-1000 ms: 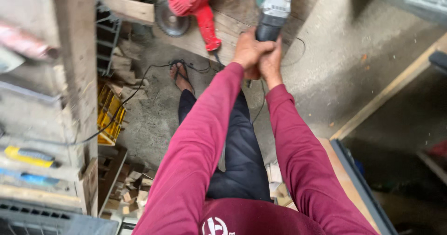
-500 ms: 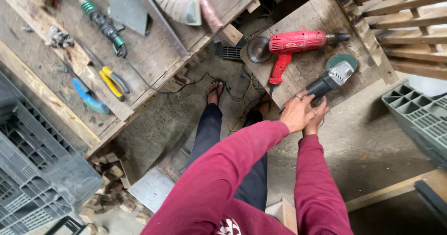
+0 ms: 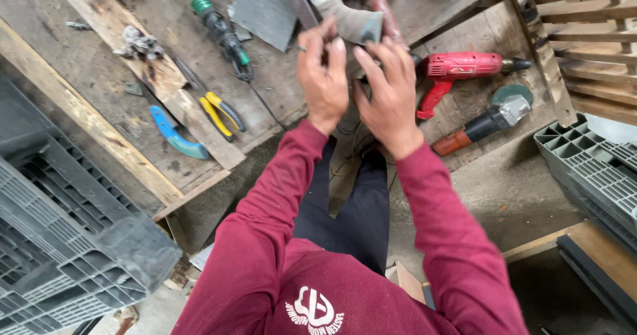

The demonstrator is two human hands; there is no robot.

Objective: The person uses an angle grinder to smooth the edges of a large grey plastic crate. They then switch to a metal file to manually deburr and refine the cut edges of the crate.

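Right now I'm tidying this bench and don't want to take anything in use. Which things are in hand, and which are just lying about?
In hand:
- left hand and right hand, both on the grey strip of material

Lying about:
- red power drill
- angle grinder
- yellow-handled pliers
- blue-handled tool
- green-handled tool
- grey plastic crates

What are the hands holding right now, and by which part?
Both hands, left hand and right hand, grip a grey strip near its upper end.

No packages, signs, screens — only white emblem [image 3: 314, 310] on maroon shirt chest, bottom centre.
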